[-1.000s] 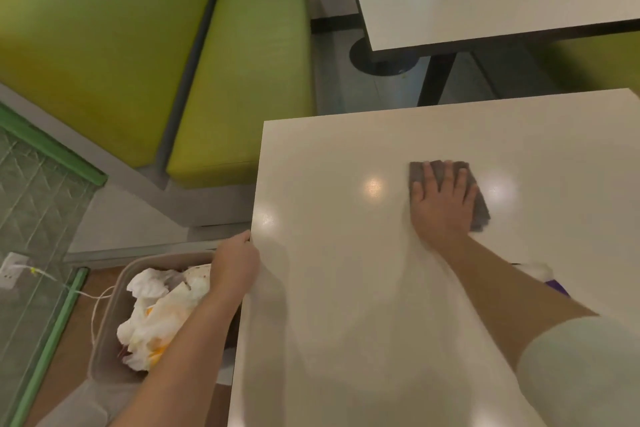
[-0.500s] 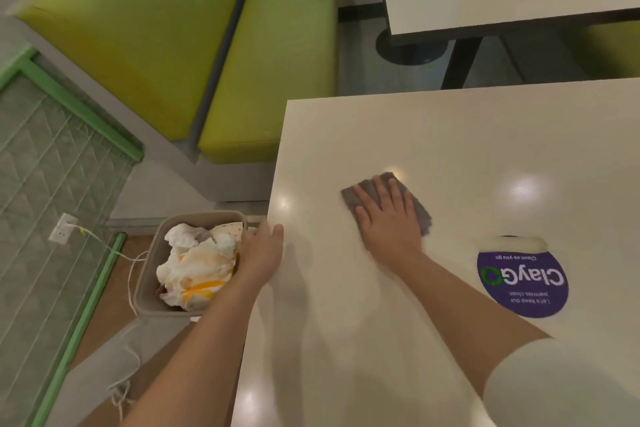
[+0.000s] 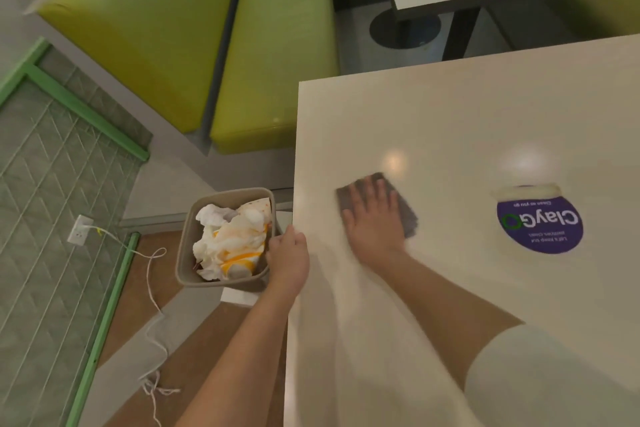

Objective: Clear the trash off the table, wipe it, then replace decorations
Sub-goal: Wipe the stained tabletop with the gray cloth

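1. Trash clearing looks done: the table (image 3: 450, 121) shows no litter, and crumpled wrappers (image 3: 230, 246) fill the bin (image 3: 183, 253) on the floor just beside its left edge.
2. Wiping is the step in hand. The right hand (image 3: 372, 222) lies flat, fingers straight, pressing a grey cloth (image 3: 407, 215) onto the table's left part.
3. The left hand (image 3: 287, 256) rests at the table's left edge, fingers curled over it; how firmly it grips cannot be told.
4. A round purple sticker (image 3: 540, 222) sits well right of the cloth.
5. Left to do, as a judgement: finish wiping, then replace decorations, none of which are in view.
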